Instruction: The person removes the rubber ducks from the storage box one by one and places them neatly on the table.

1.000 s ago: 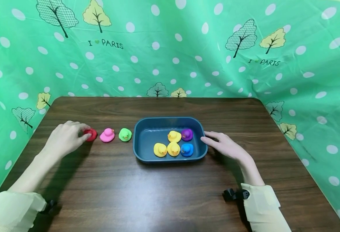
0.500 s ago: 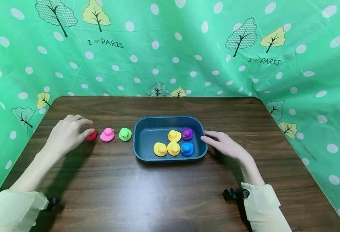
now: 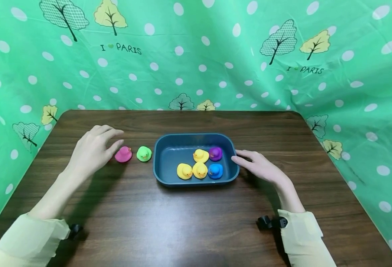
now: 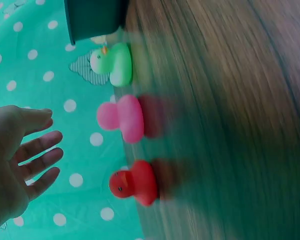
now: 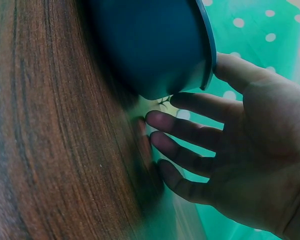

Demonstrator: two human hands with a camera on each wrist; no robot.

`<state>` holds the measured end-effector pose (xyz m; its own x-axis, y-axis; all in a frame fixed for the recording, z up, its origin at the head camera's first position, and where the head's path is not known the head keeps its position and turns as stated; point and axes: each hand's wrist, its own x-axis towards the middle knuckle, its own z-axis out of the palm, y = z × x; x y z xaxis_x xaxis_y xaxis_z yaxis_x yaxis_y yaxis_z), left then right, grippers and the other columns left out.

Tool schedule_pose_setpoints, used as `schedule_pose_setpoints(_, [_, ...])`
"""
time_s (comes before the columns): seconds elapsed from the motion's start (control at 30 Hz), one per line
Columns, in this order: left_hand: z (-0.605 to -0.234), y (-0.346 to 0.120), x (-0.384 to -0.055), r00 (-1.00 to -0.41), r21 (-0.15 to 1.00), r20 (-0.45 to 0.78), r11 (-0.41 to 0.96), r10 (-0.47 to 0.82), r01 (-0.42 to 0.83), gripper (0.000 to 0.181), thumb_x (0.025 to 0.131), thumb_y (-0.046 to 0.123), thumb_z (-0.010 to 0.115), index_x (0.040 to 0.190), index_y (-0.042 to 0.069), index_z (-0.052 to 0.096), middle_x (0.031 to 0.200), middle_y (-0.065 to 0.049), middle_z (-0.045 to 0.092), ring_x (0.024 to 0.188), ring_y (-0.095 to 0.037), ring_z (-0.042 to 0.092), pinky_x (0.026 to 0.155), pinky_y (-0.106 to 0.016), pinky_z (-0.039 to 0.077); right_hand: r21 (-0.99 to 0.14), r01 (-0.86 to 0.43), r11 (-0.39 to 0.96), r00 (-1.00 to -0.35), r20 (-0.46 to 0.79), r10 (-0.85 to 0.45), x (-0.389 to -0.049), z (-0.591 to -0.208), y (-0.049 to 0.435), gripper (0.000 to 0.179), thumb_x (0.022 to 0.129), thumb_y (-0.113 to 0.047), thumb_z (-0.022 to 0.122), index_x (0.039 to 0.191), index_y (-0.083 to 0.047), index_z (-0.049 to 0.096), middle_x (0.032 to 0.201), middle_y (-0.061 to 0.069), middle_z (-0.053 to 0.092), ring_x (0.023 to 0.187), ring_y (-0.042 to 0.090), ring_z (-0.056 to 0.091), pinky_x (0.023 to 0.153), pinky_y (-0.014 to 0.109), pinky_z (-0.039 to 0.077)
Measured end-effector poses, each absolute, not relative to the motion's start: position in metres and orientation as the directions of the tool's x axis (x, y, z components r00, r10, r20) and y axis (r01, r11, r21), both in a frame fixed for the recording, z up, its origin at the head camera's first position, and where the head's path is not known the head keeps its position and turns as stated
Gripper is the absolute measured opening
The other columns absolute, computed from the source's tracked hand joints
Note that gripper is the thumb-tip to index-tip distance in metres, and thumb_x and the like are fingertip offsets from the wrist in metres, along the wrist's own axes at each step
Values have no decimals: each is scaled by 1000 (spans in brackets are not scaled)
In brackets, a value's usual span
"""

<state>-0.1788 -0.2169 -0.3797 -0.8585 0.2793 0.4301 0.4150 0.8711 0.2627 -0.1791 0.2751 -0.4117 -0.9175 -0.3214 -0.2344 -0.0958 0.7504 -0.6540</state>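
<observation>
My left hand (image 3: 94, 150) hovers over the table with spread fingers and holds nothing. Its thumb and index finger overlap the edge of the pink rubber duck (image 3: 123, 154) in the head view. Beneath it, mostly hidden there, sits the red rubber duck (image 4: 144, 182), seen whole in the left wrist view. A green rubber duck (image 3: 144, 154) stands between the pink one and the dark blue basin (image 3: 169, 155). My right hand (image 3: 257, 167) touches the basin's right end, thumb at the rim and the other fingers extended beside the outer wall.
Inside the basin, yellow ducks (image 3: 185, 171), a purple duck (image 3: 215, 153) and a blue duck (image 3: 215, 171) gather toward the right. The brown wooden table (image 3: 169, 222) ends at a green dotted curtain (image 3: 196, 55).
My left hand has let go of the red duck, lifted and moved right toward the pink one. My right hand and the basin have stayed put.
</observation>
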Motion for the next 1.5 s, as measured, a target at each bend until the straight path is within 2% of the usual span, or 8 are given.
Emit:
schedule_pose_setpoints(0.2, [-381,-199,-180,-800,287,515,817,310,501,26,90,7,77,116,7,75,117,-12,69,114,-33,57,89,-55,54,-652,-97,752,-919,-231,-319,-180,-412,276,66,105,-56,49,154,-12,49,155,17,53,146,41,46,116,65,39])
schedule_pose_setpoints(0.4, [-383,-181,-181,-758,266,549,785,353,559,25,92,9,76,117,8,75,118,-10,68,112,-30,58,81,-49,56,-649,-96,755,-919,-233,-317,-180,-412,275,66,104,-57,49,154,-13,49,154,17,53,146,41,46,116,65,39])
schedule_pose_setpoints(0.5, [-385,-172,-180,-747,269,548,766,376,583,24,92,10,75,116,8,75,117,-10,69,110,-30,59,83,-46,56,-646,-97,757,-920,-233,-316,-180,-412,275,66,104,-57,49,154,-13,49,154,17,54,146,41,46,116,65,39])
schedule_pose_setpoints(0.73, [-387,-150,-178,-734,270,506,725,452,633,26,92,14,77,118,10,75,118,-8,69,111,-26,60,90,-45,58,-643,-100,760,-919,-233,-318,-180,-411,274,66,105,-56,49,154,-12,48,154,18,53,146,42,46,116,65,39])
schedule_pose_setpoints(0.97, [-388,-129,-175,-695,255,489,675,527,692,27,93,20,77,118,10,75,117,-8,71,113,-25,62,95,-42,57,-651,-99,752,-921,-227,-317,-180,-413,276,65,104,-57,50,153,-14,50,154,15,54,147,40,46,117,64,39])
schedule_pose_setpoints(1.3, [-392,-110,-172,-711,290,377,653,594,699,29,96,28,75,122,15,74,119,-4,71,114,-22,64,95,-40,58,-651,-101,752,-920,-227,-320,-180,-411,275,65,104,-56,50,153,-13,49,154,16,54,147,40,46,117,64,38])
schedule_pose_setpoints(1.5, [-398,-104,-173,-709,316,351,635,612,705,28,96,26,74,122,16,74,116,-2,72,115,-21,65,100,-40,57,-657,-103,747,-920,-223,-323,-180,-411,275,64,105,-55,50,153,-13,50,153,16,55,147,40,46,117,64,38])
